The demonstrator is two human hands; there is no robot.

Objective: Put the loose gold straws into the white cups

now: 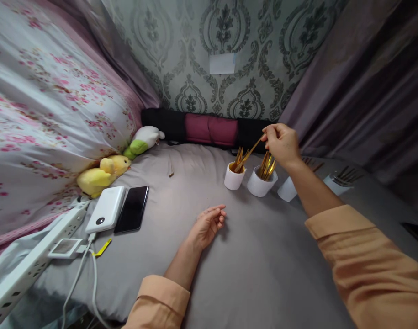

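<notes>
My right hand (282, 144) is closed in a pinch on the upper end of a thin gold piece of cutlery (252, 150). Its lower end slants into a white cup (234, 179) among other gold cutlery; the exact kind is hard to make out. Below my wrist, a second white cup (261, 185) holds several shiny gold pieces (267, 167). My left hand (209, 226) rests on the grey sheet (256, 274) with fingers loosely bent and apart, holding nothing. Partly behind my right forearm stands a third white container (287, 189).
Farther right is another white container (336, 183) with dark sticks. On the left lie a black phone (132, 209), a white power bank (106, 208), a long power strip (34, 262) with cables, and plush toys (102, 176). A black-and-maroon bolster (211, 129) lines the wall.
</notes>
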